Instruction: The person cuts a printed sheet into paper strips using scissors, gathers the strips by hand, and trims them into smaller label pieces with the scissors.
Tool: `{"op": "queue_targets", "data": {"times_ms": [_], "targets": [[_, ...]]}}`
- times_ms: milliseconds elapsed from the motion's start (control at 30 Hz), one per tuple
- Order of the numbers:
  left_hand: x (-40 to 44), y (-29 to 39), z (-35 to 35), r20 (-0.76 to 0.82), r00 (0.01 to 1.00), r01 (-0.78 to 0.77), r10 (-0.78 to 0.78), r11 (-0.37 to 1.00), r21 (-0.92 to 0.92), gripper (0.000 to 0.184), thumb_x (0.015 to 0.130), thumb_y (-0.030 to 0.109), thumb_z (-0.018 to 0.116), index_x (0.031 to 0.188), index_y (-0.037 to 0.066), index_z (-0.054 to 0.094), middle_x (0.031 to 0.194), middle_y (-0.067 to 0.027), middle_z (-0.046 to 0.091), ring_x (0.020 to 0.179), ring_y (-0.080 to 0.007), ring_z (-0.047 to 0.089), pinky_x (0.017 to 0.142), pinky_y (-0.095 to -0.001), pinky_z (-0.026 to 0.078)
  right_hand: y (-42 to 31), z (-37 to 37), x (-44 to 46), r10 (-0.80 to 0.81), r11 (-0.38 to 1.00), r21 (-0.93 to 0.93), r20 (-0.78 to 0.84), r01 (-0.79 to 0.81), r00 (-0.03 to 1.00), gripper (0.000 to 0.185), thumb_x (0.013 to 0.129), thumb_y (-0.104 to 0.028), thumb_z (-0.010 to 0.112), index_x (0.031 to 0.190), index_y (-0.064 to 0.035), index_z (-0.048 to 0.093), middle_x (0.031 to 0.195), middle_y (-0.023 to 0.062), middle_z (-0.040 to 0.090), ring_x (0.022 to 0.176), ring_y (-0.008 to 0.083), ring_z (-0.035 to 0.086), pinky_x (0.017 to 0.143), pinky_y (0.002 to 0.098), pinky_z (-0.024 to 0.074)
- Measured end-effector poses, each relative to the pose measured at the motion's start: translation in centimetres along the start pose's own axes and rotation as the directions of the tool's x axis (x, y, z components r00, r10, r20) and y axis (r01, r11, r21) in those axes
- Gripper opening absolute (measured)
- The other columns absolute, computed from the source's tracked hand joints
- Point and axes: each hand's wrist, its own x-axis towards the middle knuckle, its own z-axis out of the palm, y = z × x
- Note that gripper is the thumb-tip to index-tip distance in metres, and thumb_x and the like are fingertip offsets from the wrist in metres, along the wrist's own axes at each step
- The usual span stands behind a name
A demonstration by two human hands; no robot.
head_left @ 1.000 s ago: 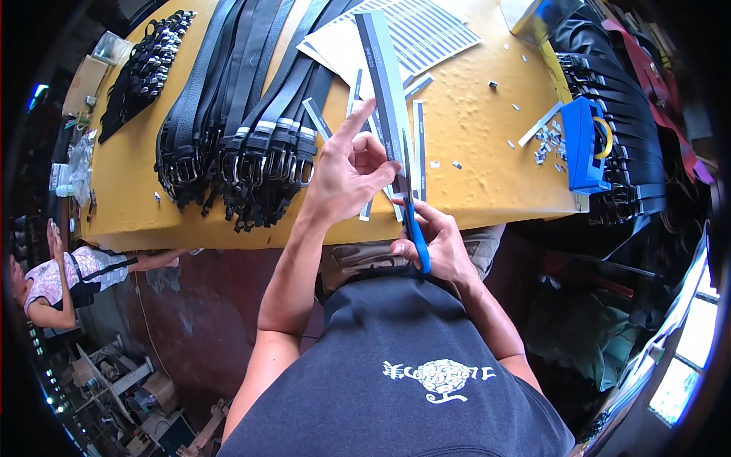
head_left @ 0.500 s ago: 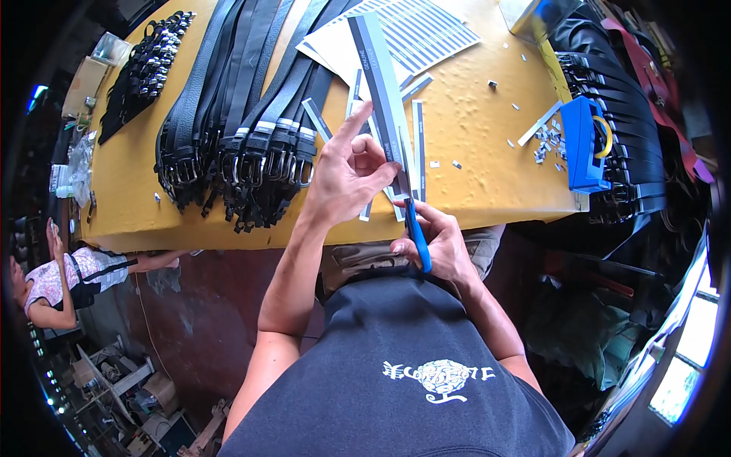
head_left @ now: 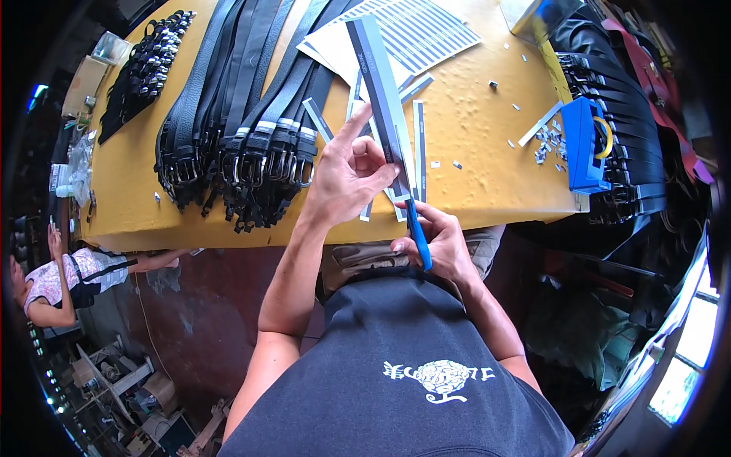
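Note:
My left hand (head_left: pixel 352 174) pinches a long printed strip (head_left: pixel 376 84) between thumb and fingers, with its index finger stretched along the strip's left edge. The strip is dark grey with a pale border and stands up over the table. In my right hand (head_left: pixel 442 242) are blue-handled scissors (head_left: pixel 418 234), their blades pointing up along the strip's right side. Whether the blades touch the strip I cannot tell. Cut strips (head_left: pixel 419 145) lie on the table behind, below striped printed sheets (head_left: pixel 430 34).
Black belts (head_left: pixel 251 114) with buckles cover the left of the yellow table (head_left: pixel 487 175). A blue tape dispenser (head_left: pixel 582 145) stands at the right edge beside small scraps (head_left: pixel 545 141). More belts (head_left: pixel 643 145) hang beyond it. Another person (head_left: pixel 65 278) is at the far left.
The strip's upper end has tilted slightly to the left. The scissors have shifted slightly, and their blades look closer together. My left hand has hardly moved.

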Motion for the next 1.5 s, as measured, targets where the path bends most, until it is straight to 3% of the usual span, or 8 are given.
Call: {"op": "queue_targets", "data": {"times_ms": [167,400,600,1033,1433,1500], "targets": [[-0.1,0.2,0.1,-0.019,1.0,0.019,-0.018,1.0,0.004,0.079,0.08,-0.006,0.066,0.147,0.002,0.025,0.079,-0.0049,0.062,0.073,-0.0086,0.064,0.067,-0.0212,0.054,0.2,0.0,0.0,0.008,0.999,0.031,-0.007,-0.007,1.0,0.063,0.075,-0.018,0.083,0.127,0.0001,0.053,0.069,0.0013,0.064,0.056,0.0023,0.051,0.048,0.0191,0.0402],[0.9,0.3,-0.4,-0.085,0.994,-0.069,0.071,0.997,0.029,0.071,0.082,-0.002,0.068,0.144,0.001,0.034,0.079,-0.0063,0.063,0.075,-0.0094,0.065,0.066,-0.0233,0.055,0.4,0.1,-0.2,-0.005,1.0,0.019,-0.008,0.006,1.0,0.062,0.074,-0.018,0.083,0.126,0.0013,0.054,0.069,0.0008,0.064,0.057,0.002,0.051,0.049,0.0189,0.0404],[-0.1,-0.4,0.3,-0.013,1.0,-0.022,0.023,1.0,0.019,0.075,0.082,-0.011,0.064,0.147,0.006,0.03,0.082,-0.0062,0.062,0.076,-0.0102,0.065,0.07,-0.0255,0.058,0.0,0.1,-0.4,-0.036,0.999,-0.033,-0.012,0.036,0.999,0.057,0.077,-0.019,0.081,0.121,0.0056,0.055,0.068,-0.0001,0.061,0.061,0.0023,0.051,0.054,0.0196,0.0425],[-0.3,-0.7,0.3,-0.029,0.999,-0.032,0.035,0.995,0.092,0.078,0.081,-0.011,0.066,0.147,0.008,0.029,0.081,-0.006,0.063,0.077,-0.0105,0.066,0.07,-0.0249,0.058,-0.6,0.6,-0.4,-0.001,0.999,-0.054,-0.044,-0.001,0.999,0.043,0.08,-0.011,0.076,0.114,0.0065,0.058,0.072,0.0015,0.064,0.061,0.0025,0.052,0.052,0.0199,0.0428],[-0.3,-0.8,0.4,-0.026,0.999,-0.019,0.019,1.0,-0.012,0.079,0.081,-0.011,0.065,0.148,0.007,0.026,0.081,-0.0068,0.062,0.076,-0.0115,0.066,0.069,-0.026,0.059,-0.4,0.5,-0.3,0.021,0.999,-0.029,-0.063,-0.023,0.998,0.045,0.081,-0.012,0.075,0.119,0.0056,0.057,0.066,-0.0004,0.06,0.054,0.0021,0.05,0.047,0.0194,0.0402],[-0.3,-0.7,0.5,-0.04,0.999,-0.019,0.018,0.999,-0.03,0.079,0.08,-0.009,0.066,0.147,0.003,0.026,0.079,-0.0063,0.063,0.073,-0.01,0.065,0.068,-0.024,0.056,-0.1,0.5,-0.2,0.016,1.0,-0.024,-0.067,-0.017,0.998,0.046,0.081,-0.012,0.075,0.12,0.0055,0.057,0.067,-0.0004,0.06,0.054,0.0021,0.05,0.047,0.0193,0.0407]]}}
